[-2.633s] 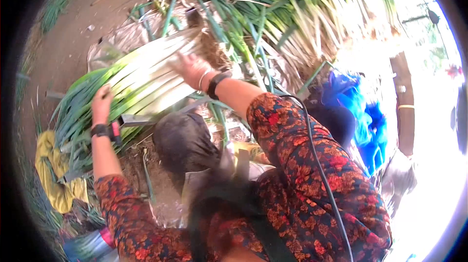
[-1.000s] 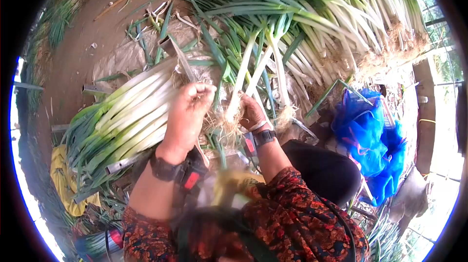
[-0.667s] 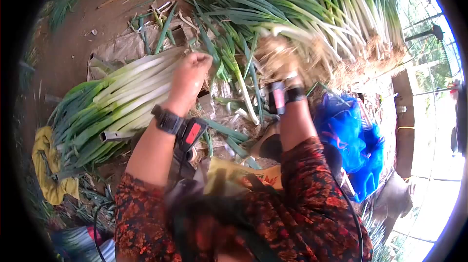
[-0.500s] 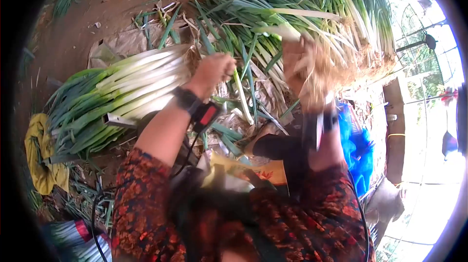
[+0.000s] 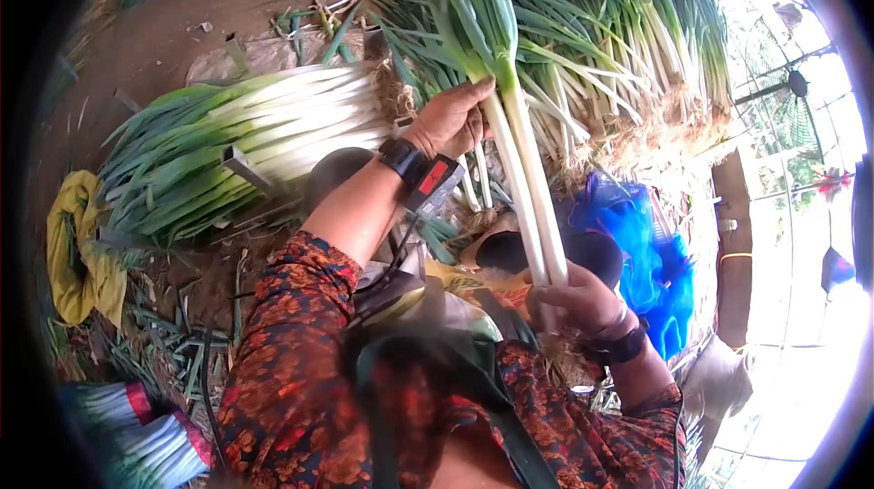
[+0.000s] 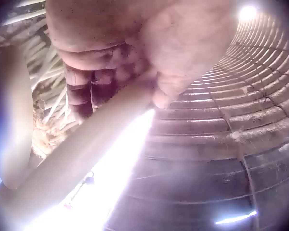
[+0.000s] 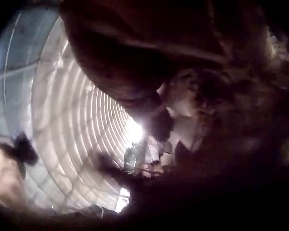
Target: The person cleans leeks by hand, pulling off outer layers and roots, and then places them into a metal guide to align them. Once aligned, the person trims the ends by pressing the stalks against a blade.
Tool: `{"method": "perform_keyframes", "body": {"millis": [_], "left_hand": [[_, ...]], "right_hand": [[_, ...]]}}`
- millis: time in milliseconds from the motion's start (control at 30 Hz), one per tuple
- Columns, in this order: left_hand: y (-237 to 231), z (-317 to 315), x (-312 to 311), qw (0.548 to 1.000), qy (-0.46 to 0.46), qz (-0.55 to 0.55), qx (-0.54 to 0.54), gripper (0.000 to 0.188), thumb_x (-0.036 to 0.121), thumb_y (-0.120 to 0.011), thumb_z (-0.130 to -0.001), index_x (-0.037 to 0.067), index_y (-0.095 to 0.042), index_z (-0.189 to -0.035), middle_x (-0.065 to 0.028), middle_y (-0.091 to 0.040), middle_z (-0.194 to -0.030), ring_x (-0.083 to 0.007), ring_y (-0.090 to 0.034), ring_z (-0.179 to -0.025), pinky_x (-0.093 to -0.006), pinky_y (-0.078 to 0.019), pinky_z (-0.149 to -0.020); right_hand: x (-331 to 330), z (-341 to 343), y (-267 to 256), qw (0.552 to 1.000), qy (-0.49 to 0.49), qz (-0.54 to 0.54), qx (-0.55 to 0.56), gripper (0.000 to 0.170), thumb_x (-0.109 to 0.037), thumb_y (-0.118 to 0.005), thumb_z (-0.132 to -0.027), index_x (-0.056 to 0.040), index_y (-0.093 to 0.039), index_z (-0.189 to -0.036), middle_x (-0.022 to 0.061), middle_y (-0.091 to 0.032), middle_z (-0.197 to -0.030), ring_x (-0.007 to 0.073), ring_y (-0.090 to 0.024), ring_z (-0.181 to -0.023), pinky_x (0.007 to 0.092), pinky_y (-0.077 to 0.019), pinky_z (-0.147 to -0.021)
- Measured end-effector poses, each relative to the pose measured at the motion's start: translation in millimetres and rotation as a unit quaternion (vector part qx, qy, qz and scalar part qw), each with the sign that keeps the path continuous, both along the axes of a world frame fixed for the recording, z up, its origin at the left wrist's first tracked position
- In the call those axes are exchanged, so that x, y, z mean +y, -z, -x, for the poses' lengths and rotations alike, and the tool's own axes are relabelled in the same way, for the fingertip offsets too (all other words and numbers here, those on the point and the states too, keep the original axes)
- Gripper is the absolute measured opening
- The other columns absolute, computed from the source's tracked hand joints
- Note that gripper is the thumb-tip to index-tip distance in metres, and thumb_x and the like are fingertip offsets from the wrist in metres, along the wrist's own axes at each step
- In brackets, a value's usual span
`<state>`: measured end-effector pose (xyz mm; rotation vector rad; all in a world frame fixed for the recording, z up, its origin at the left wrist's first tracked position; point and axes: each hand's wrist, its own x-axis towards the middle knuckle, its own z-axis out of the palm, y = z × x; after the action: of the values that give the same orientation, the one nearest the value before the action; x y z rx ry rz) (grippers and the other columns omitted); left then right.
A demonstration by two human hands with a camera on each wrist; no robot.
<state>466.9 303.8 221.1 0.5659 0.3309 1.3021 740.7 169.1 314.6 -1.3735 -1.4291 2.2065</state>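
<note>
Two long green onions (image 5: 523, 188) stand slanted in front of the chest in the head view, leaves up and roots down. The left hand (image 5: 451, 120) grips them just below the leaves, its thumb across the white stalks. Lower down, the right hand (image 5: 583, 300) holds the same stalks just above the roots. The left wrist view shows a pale stalk (image 6: 86, 132) under the thumb of the left hand (image 6: 135, 48). The right wrist view is mostly dark. To the left lies a stacked bundle of green onions (image 5: 300, 120), roots towards the right.
A large heap of green onions (image 5: 619, 52) covers the back right. A metal bar (image 5: 248, 170) juts out beside the bundle. Blue netting (image 5: 669, 280) lies at the right, a yellow cloth (image 5: 77, 248) at the left. Tied bundles (image 5: 159, 448) lie at lower left.
The right hand has swung back from the heap to low before the chest. The left hand, earlier near the bundle's root end, has moved right and taken hold of the stalks.
</note>
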Motion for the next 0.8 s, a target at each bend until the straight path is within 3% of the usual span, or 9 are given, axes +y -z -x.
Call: {"method": "perform_keyframes", "body": {"millis": [100,333,433,467,500,567,633,700,800], "left_hand": [[13.9,8.7,-5.7,1.000,-0.005,-0.013,-0.022,0.040,0.025,-0.056,-0.093,-0.001,-0.051,-0.123,-0.0170,-0.060,-0.116,-0.0259,-0.058,-0.110,-0.0414,-0.0460,-0.098],[-22.4,47.6,-46.5,0.994,-0.088,-0.042,-0.042,0.043,0.010,-0.060,-0.083,-0.003,-0.047,-0.122,-0.0193,-0.059,-0.113,-0.0307,-0.057,-0.108,-0.0474,-0.0469,-0.096],[-26.5,75.2,-47.8,0.987,-0.059,-0.039,-0.145,0.038,0.011,-0.060,-0.082,-0.002,-0.049,-0.117,-0.0179,-0.060,-0.108,-0.0301,-0.058,-0.104,-0.0457,-0.0484,-0.094],[-26.9,82.1,-52.3,0.983,-0.090,-0.028,-0.159,0.033,0.014,-0.061,-0.084,-0.002,-0.051,-0.111,-0.0162,-0.060,-0.102,-0.0302,-0.060,-0.097,-0.0448,-0.0499,-0.092],[-24.0,92.6,-53.6,0.982,-0.130,-0.013,-0.134,0.031,0.014,-0.061,-0.085,-0.002,-0.051,-0.110,-0.0161,-0.060,-0.101,-0.0304,-0.060,-0.096,-0.0450,-0.0502,-0.091],[-18.0,119.2,-49.9,0.974,-0.210,0.022,-0.081,0.028,0.014,-0.060,-0.086,-0.001,-0.051,-0.107,-0.0159,-0.060,-0.098,-0.0308,-0.061,-0.094,-0.0453,-0.0509,-0.089],[-32.8,138.7,-62.1,0.936,-0.347,-0.010,-0.048,0.018,0.009,-0.059,-0.087,-0.001,-0.052,-0.099,-0.0151,-0.061,-0.087,-0.0285,-0.063,-0.078,-0.0450,-0.0546,-0.075],[-35.5,172.7,-74.2,0.914,-0.403,-0.043,-0.020,0.018,0.007,-0.060,-0.086,-0.002,-0.051,-0.099,-0.0166,-0.061,-0.089,-0.0295,-0.063,-0.078,-0.0455,-0.0548,-0.075],[-37.1,221.5,-100.3,0.859,-0.511,-0.008,-0.011,0.021,0.008,-0.062,-0.086,-0.002,-0.051,-0.101,-0.0184,-0.063,-0.095,-0.0311,-0.064,-0.088,-0.0438,-0.0545,-0.079]], "right_hand": [[-2.7,6.3,25.8,0.993,-0.042,-0.043,-0.099,0.018,-0.015,-0.060,-0.090,-0.0030,-0.053,-0.102,0.0052,-0.059,-0.071,0.0152,-0.057,-0.054,0.0264,-0.0457,-0.050],[-1.8,23.9,31.9,0.995,-0.086,-0.048,-0.028,0.021,-0.017,-0.063,-0.089,-0.0027,-0.055,-0.102,0.0043,-0.059,-0.069,0.0149,-0.057,-0.053,0.0266,-0.0463,-0.049],[6.6,41.0,16.1,0.994,-0.112,0.015,0.010,0.022,-0.015,-0.066,-0.086,-0.0023,-0.057,-0.101,0.0046,-0.059,-0.069,0.0150,-0.058,-0.054,0.0264,-0.0466,-0.049],[13.1,51.0,10.1,0.992,-0.115,0.024,-0.038,0.025,-0.014,-0.071,-0.082,-0.0022,-0.059,-0.100,0.0049,-0.060,-0.070,0.0149,-0.059,-0.055,0.0257,-0.0464,-0.048],[29.5,46.7,31.5,0.971,-0.192,-0.119,-0.076,0.028,-0.016,-0.072,-0.081,-0.0017,-0.058,-0.102,0.0058,-0.061,-0.071,0.0176,-0.060,-0.057,0.0285,-0.0482,-0.050],[64.5,48.9,66.3,0.850,-0.285,-0.389,-0.211,0.036,-0.018,-0.072,-0.081,-0.0012,-0.056,-0.108,0.0095,-0.063,-0.075,0.0243,-0.063,-0.063,0.0346,-0.0517,-0.055],[80.8,80.2,74.2,0.737,-0.231,-0.616,-0.155,0.046,-0.018,-0.067,-0.081,-0.0015,-0.049,-0.120,0.0169,-0.063,-0.090,0.0347,-0.063,-0.077,0.0407,-0.0536,-0.066],[112.8,115.7,97.0,0.696,-0.209,-0.657,-0.202,0.056,-0.013,-0.063,-0.078,-0.0022,-0.041,-0.129,0.0226,-0.059,-0.108,0.0414,-0.058,-0.091,0.0447,-0.0527,-0.073],[144.5,190.3,101.8,0.653,-0.215,-0.708,-0.161,0.057,-0.011,-0.060,-0.078,-0.0065,-0.041,-0.132,0.0216,-0.055,-0.113,0.0406,-0.056,-0.100,0.0455,-0.0500,-0.083]]}}
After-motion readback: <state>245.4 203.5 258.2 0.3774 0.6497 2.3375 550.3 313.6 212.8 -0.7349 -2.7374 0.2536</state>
